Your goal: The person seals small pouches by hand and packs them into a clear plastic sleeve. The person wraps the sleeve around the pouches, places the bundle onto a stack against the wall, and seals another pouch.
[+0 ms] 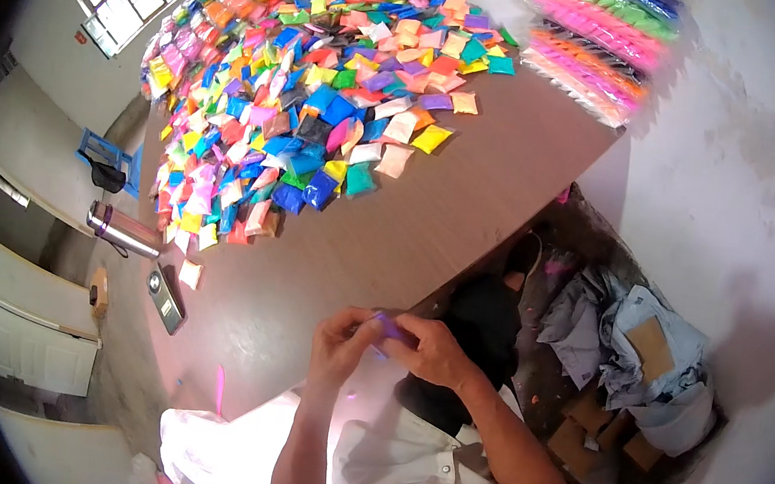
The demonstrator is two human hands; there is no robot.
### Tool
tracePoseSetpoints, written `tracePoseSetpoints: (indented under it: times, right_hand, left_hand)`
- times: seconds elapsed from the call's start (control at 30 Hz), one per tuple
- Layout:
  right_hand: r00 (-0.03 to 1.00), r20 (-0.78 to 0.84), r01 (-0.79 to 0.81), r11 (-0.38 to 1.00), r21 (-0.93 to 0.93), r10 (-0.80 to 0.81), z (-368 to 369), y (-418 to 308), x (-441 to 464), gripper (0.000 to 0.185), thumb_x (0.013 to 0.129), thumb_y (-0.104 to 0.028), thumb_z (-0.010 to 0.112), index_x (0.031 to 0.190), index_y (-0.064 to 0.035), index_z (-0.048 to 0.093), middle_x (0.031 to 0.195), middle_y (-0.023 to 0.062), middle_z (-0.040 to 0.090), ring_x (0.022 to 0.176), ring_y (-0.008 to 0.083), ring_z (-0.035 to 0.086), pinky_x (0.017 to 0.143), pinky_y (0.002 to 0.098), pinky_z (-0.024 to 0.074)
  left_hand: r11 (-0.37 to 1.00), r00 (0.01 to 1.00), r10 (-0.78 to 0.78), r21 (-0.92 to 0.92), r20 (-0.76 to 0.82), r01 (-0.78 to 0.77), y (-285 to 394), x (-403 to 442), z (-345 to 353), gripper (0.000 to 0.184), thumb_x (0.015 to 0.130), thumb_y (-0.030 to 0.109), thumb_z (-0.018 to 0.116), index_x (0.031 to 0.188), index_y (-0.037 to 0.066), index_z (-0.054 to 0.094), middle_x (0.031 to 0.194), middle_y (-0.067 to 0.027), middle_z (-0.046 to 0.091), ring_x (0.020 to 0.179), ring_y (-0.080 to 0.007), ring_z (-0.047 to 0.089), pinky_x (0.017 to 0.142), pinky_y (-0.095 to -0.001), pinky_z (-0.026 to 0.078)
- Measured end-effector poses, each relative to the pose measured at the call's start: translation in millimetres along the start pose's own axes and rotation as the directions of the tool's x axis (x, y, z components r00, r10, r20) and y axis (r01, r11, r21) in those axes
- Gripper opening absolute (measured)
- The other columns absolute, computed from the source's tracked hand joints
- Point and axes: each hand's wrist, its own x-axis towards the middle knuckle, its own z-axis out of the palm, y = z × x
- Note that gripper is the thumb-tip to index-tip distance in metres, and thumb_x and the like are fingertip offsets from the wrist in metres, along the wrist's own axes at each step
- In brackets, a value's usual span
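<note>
Both hands meet over the front edge of the brown table (359, 239), closed around a small purple packet (385, 330). My left hand (341, 340) pinches it from the left side. My right hand (432, 350) grips it from the right, and the fingers hide part of it. Beyond the hands, a large heap of small colourful packets (318, 100) covers the far and left part of the table. One pale orange packet (191, 274) lies apart at the left, near a phone (166, 299).
A metal flask (126, 230) lies at the table's left edge. Stacked bags of coloured strips (602, 37) stand at the back right against the wall. Right of the table, crumpled plastic (663, 340) and cardboard pieces (588, 413) lie low down. White cloth (226, 444) is at the front left.
</note>
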Motion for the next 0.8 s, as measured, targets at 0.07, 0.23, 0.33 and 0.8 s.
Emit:
tracePoseSetpoints:
  times: [0.07, 0.23, 0.33, 0.8]
  right_hand:
    - [1.0, 0.008, 0.015, 0.999, -0.049, -0.014, -2.3, -1.5, 0.4, 0.026, 0.096, -0.02, 0.075, 0.108, 0.0021, 0.069, 0.087, 0.0171, 0.07, 0.075, 0.0229, 0.064, 0.073, 0.037, 0.053]
    - [0.998, 0.05, -0.034, 0.993, -0.111, 0.04, -4.9, 0.2, 1.0, 0.029, 0.098, -0.025, 0.076, 0.11, 0.0012, 0.073, 0.084, 0.0149, 0.072, 0.073, 0.0209, 0.066, 0.073, 0.0359, 0.0544]
    - [0.998, 0.033, -0.057, 0.998, -0.008, 0.057, -4.3, 6.1, -0.4, 0.028, 0.094, -0.025, 0.075, 0.1, 0.002, 0.069, 0.089, 0.0249, 0.069, 0.077, 0.0385, 0.068, 0.072, 0.0445, 0.0527]
    - [0.999, -0.038, -0.013, 0.987, 0.158, 0.019, 1.2, 15.3, 1.5, 0.029, 0.1, -0.027, 0.074, 0.104, 0.0017, 0.075, 0.077, 0.0105, 0.069, 0.069, 0.0144, 0.064, 0.067, 0.0339, 0.0514]
  left_hand:
    - [0.999, 1.0, 0.006, 0.042, -0.012, -0.006, -8.2, -0.6, -4.3, 0.024, 0.1, 0.016, 0.077, 0.111, -0.005, 0.075, 0.096, -0.0074, 0.076, 0.089, -0.0134, 0.07, 0.085, -0.029, 0.057]
    - [0.991, 0.998, -0.045, 0.124, -0.051, 0.051, -1.6, -0.5, 1.8, 0.021, 0.1, 0.016, 0.077, 0.106, -0.004, 0.075, 0.093, -0.0063, 0.076, 0.086, -0.0114, 0.068, 0.081, -0.0274, 0.055]
    - [0.995, 0.997, -0.056, 0.073, -0.057, 0.06, 8.1, -1.2, 7.9, 0.021, 0.101, 0.017, 0.077, 0.102, -0.003, 0.074, 0.09, -0.0044, 0.074, 0.082, -0.0094, 0.064, 0.077, -0.0252, 0.052]
    - [0.996, 0.995, -0.032, 0.078, -0.098, 0.04, 16.6, -1.3, 14.4, 0.025, 0.103, 0.026, 0.076, 0.097, 0.001, 0.073, 0.085, 0.0014, 0.069, 0.076, -0.0061, 0.058, 0.07, -0.0232, 0.045]
